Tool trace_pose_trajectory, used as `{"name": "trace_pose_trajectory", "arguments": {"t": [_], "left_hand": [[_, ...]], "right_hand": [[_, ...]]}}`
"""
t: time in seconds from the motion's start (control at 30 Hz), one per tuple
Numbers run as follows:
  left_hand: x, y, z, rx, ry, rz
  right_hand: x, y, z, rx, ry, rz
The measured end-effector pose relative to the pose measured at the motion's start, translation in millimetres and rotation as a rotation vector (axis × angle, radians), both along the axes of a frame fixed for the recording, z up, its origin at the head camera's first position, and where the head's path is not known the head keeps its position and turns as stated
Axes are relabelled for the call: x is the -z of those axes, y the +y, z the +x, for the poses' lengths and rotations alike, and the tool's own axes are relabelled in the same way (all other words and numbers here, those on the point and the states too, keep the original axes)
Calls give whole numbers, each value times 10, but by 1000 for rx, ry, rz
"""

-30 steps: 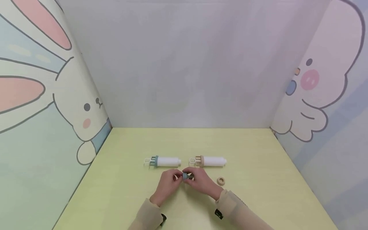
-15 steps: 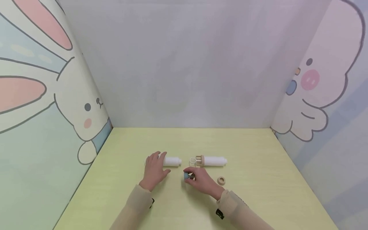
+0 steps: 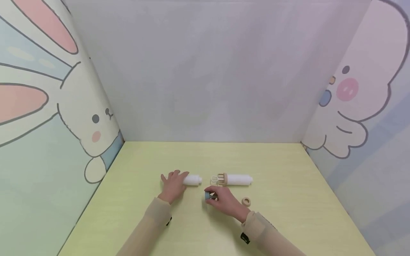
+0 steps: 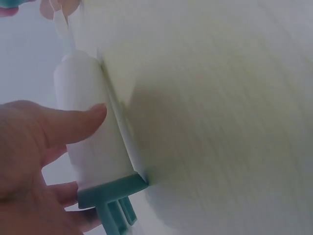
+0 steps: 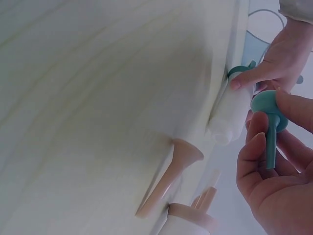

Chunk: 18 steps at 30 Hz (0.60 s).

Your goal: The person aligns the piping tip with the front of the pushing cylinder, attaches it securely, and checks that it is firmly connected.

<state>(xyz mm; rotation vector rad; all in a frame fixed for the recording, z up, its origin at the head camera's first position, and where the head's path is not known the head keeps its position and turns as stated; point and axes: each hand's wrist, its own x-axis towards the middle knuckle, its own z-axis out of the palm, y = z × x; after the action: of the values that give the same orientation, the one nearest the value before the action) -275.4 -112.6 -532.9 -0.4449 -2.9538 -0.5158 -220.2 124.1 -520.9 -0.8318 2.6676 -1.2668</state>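
My left hand [image 3: 174, 187] lies over the left white syringe [image 4: 90, 122], which has a teal finger flange [image 4: 112, 191]. In the left wrist view the thumb lies across the barrel and the other fingers reach round its far side near the flange. My right hand [image 3: 226, 201] pinches a teal mushroom-shaped piece [image 5: 265, 103] with a round head and thin stem [image 5: 271, 147]. That piece is held just above the table, to the right of and nearer than the left syringe. The head view hides most of the flange under the left hand.
A second white syringe [image 3: 238, 179] with a tan flange lies to the right, in line with the first. Nearer, right of my right hand, stands a tan flared piece [image 5: 178, 169] with a stem. The yellowish table [image 3: 275, 156] ends at a grey back wall [image 3: 211, 89].
My left hand has let go of the teal piece, moved left and away from me, and taken hold of the left syringe. The right hand stays in place with the teal piece.
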Motion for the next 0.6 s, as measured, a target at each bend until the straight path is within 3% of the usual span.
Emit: {"name": "trace_pose_trajectory", "arguments": {"t": [0.27, 0.6], "left_hand": [[38, 13, 14, -19, -23, 50], [96, 31, 43, -10, 46, 61]], "right_hand": [[20, 0, 16, 7, -20, 4], [-11, 43, 6, 17, 1, -2]]}}
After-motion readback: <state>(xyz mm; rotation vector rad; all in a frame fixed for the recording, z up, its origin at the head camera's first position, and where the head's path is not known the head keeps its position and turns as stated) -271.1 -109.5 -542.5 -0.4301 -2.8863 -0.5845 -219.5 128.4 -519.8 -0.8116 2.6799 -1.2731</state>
